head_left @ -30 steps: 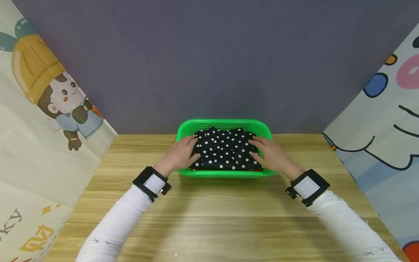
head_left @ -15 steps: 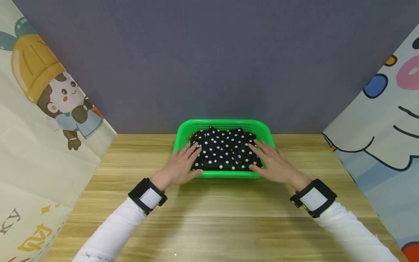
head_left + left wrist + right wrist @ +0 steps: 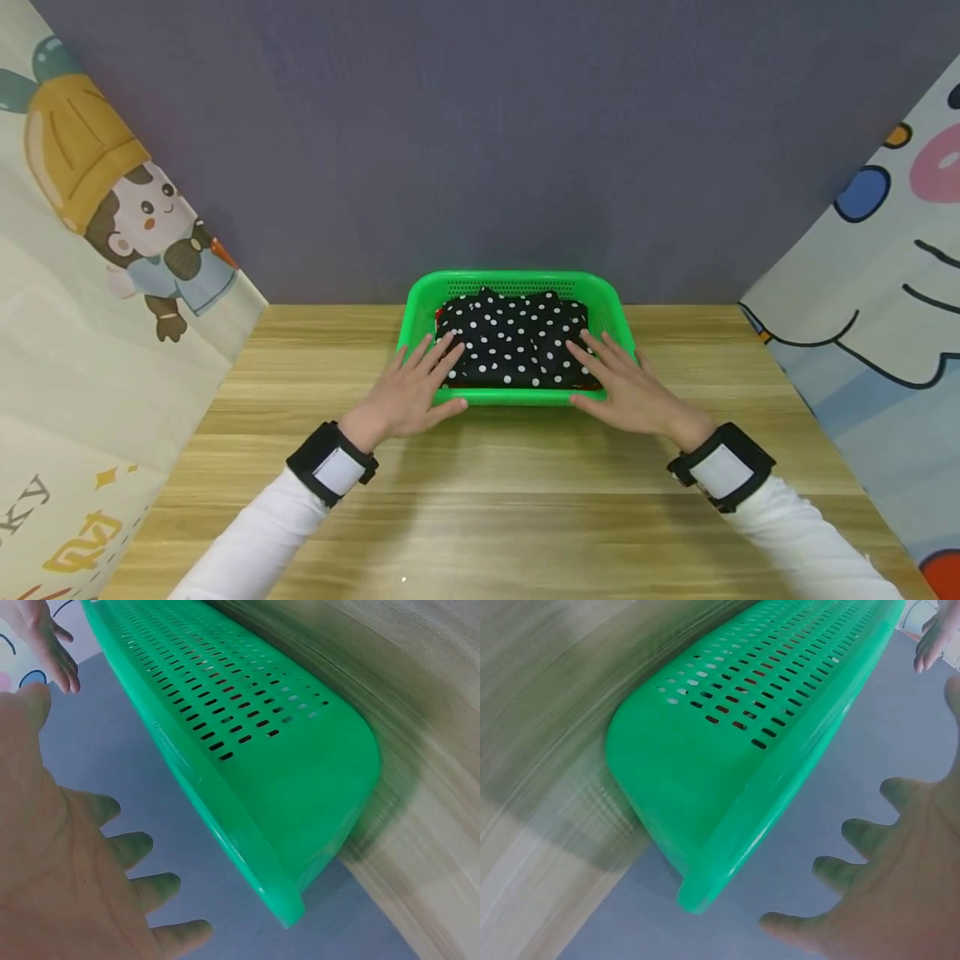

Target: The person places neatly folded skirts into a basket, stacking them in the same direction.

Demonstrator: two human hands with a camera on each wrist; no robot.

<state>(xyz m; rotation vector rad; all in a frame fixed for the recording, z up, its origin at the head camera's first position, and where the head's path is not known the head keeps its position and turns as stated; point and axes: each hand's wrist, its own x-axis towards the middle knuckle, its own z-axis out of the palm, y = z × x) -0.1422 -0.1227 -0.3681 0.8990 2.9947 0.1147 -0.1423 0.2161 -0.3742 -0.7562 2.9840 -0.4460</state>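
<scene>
A green plastic basket [image 3: 517, 397] with slotted sides stands on the wooden table. Inside lies black cloth with white polka dots [image 3: 517, 342]; bits of red show at its edges. My left hand [image 3: 405, 392] is over the basket's left front corner, fingers spread and straight. Mirroring it, my right hand [image 3: 633, 392] hovers at the right front corner with its fingers spread too. In the left wrist view, a gap separates the left palm [image 3: 67, 862] from the basket's rim. The right wrist view likewise has the right palm [image 3: 907, 862] apart from the rim. Neither hand holds anything.
Behind the basket, a dark grey panel [image 3: 495, 150] rises at the table's far edge. Printed sheets flank the table [image 3: 495, 517]: a cartoon figure [image 3: 157, 217] on the left, and a cartoon-patterned sheet [image 3: 885, 333] on the right.
Both hands have drawn back from the cloth's sides toward me, and their fingers have straightened and spread. The basket and the cloth stay where they were.
</scene>
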